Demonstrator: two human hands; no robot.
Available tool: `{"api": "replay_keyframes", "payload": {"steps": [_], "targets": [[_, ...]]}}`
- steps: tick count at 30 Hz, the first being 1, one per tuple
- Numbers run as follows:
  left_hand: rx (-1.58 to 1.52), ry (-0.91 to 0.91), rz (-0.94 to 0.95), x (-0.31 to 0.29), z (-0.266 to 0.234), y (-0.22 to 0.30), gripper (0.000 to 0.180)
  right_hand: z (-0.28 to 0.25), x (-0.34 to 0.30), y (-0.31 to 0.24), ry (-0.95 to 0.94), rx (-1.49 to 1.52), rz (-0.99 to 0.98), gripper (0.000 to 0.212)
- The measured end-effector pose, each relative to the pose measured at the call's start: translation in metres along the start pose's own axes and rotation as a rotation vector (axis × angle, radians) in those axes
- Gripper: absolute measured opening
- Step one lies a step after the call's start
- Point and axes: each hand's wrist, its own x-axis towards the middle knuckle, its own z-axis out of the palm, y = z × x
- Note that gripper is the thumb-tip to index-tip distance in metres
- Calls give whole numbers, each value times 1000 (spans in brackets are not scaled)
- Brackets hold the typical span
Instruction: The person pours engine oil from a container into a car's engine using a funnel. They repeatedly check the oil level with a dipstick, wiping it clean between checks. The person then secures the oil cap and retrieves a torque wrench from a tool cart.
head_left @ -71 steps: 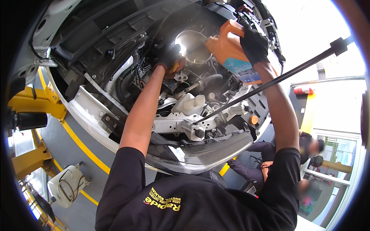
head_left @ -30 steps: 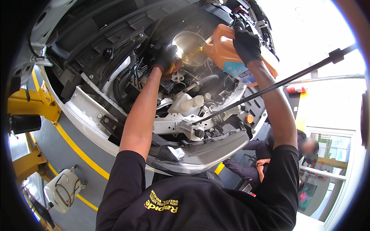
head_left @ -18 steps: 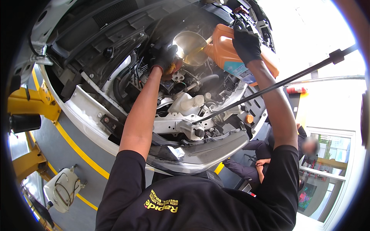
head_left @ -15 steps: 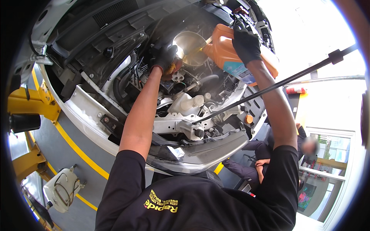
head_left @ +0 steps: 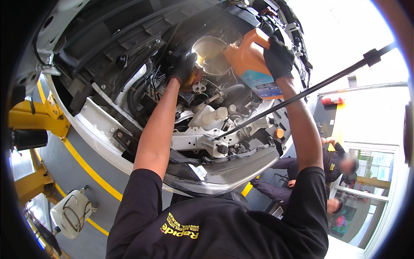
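The person wears a black short-sleeved fabric shirt (head_left: 258,233) with yellow printed lettering (head_left: 181,232) in several lines on the chest. A close-fitting black glove (head_left: 180,71) with a thin reddish cuff edge (head_left: 174,78) covers the left hand (head_left: 184,64); dark black handwear (head_left: 282,67) covers the right hand (head_left: 279,58).

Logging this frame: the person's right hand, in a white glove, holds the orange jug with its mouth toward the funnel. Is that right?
Not quite: the head view shows a black glove, not a white one. The right hand does hold the orange jug, its mouth toward the funnel.
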Motion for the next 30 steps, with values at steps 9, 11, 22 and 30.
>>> {"api": "replay_keyframes", "payload": {"steps": [9,11,22,30], "targets": [[142,36,48,0,2,-14,46,-11,-32,16,99,259,384,28],[138,41,135,-1,4,-11,46,-10,-42,22,190,271,457,24],[-49,-84,288,0,10,-37,37,-10,-85,95,696,471,504,24],[-60,-45,-149,2,20,-86,40,16,-162,264,845,752,638,5]]}}
